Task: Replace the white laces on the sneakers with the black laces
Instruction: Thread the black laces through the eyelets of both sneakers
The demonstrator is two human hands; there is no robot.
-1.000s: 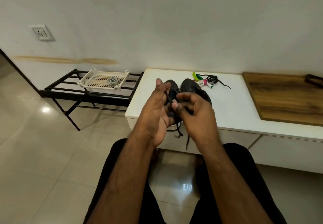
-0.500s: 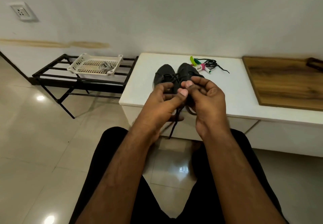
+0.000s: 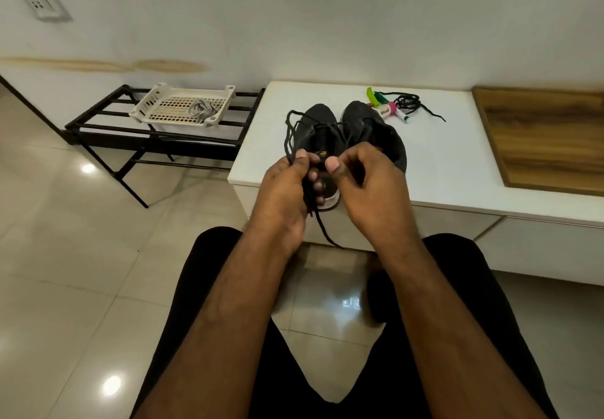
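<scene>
Two dark grey sneakers stand side by side on the white bench (image 3: 441, 157), toes toward the wall: the left sneaker (image 3: 318, 124) and the right sneaker (image 3: 376, 124). A black lace (image 3: 291, 134) is threaded in the left sneaker; a loop of it rises to the left and its end hangs below the bench edge. My left hand (image 3: 284, 196) pinches that lace. My right hand (image 3: 369, 186) is curled over the sneakers' heels with the thumb up; what it holds is hidden. A second black lace (image 3: 410, 105) lies bundled at the back of the bench. Greyish-white laces (image 3: 201, 111) lie in a white basket (image 3: 147, 108).
The basket sits on a black metal rack (image 3: 108, 131) left of the bench. Green and pink markers (image 3: 385, 106) lie by the spare lace. A wooden board (image 3: 549, 137) covers the bench's right part. My knees in black are below, over a glossy tiled floor.
My hands have come lower and a little apart. The left hand has drawn the black lace out into a wide loop at the left of the sneaker.
</scene>
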